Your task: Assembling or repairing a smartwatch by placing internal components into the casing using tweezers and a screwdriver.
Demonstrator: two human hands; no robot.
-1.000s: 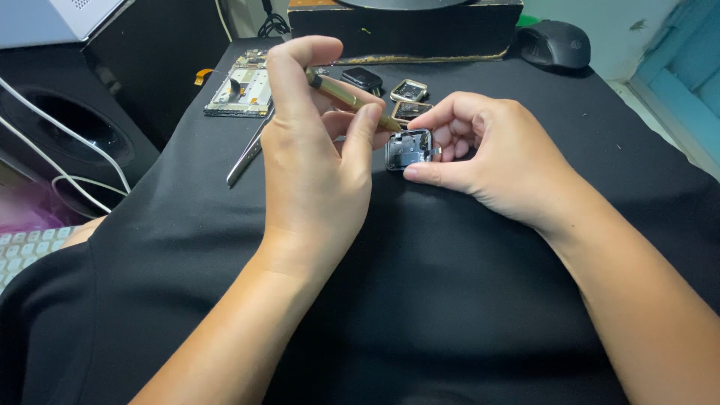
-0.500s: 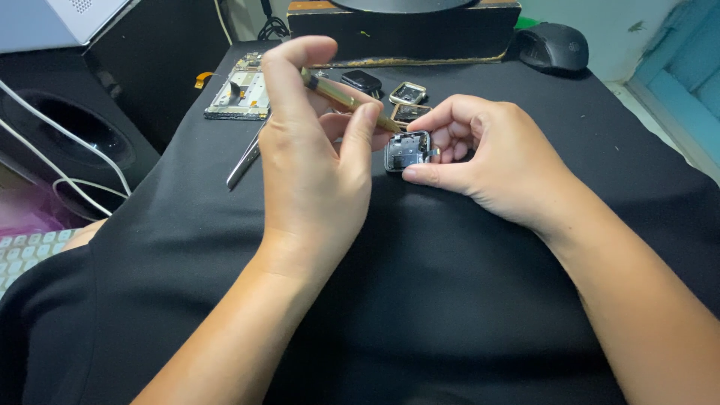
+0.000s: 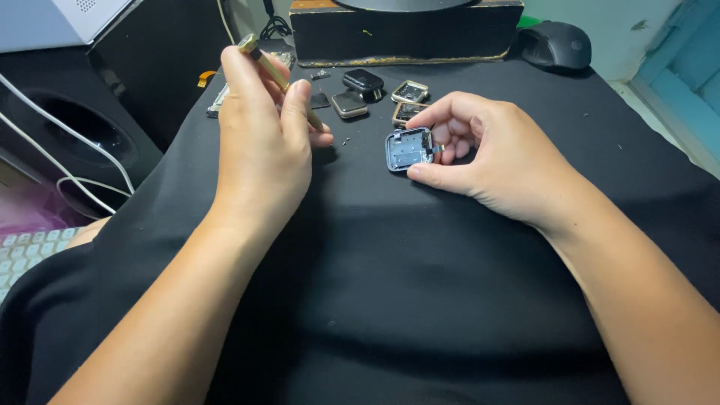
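Black cloth (image 3: 420, 300) covered bench; left hand (image 3: 262, 142) pinched brass screwdriver (image 3: 279, 79), right hand (image 3: 487, 157) gripped open watch case (image 3: 409, 148) at three o'clock. Best kept case flat, tip vertical.

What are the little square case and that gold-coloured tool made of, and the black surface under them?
The square case, in the right hand, looks like grey metal with a dull sheen. The slim tool, in the left hand, seems brass-toned metal with a glinting tip. The black surface appears to be matte cloth that creases softly.

bare black cloth (image 3: 390, 285) near, watch cases (image 3: 375, 94) clustered beyond, mouse (image 3: 555, 45) far right
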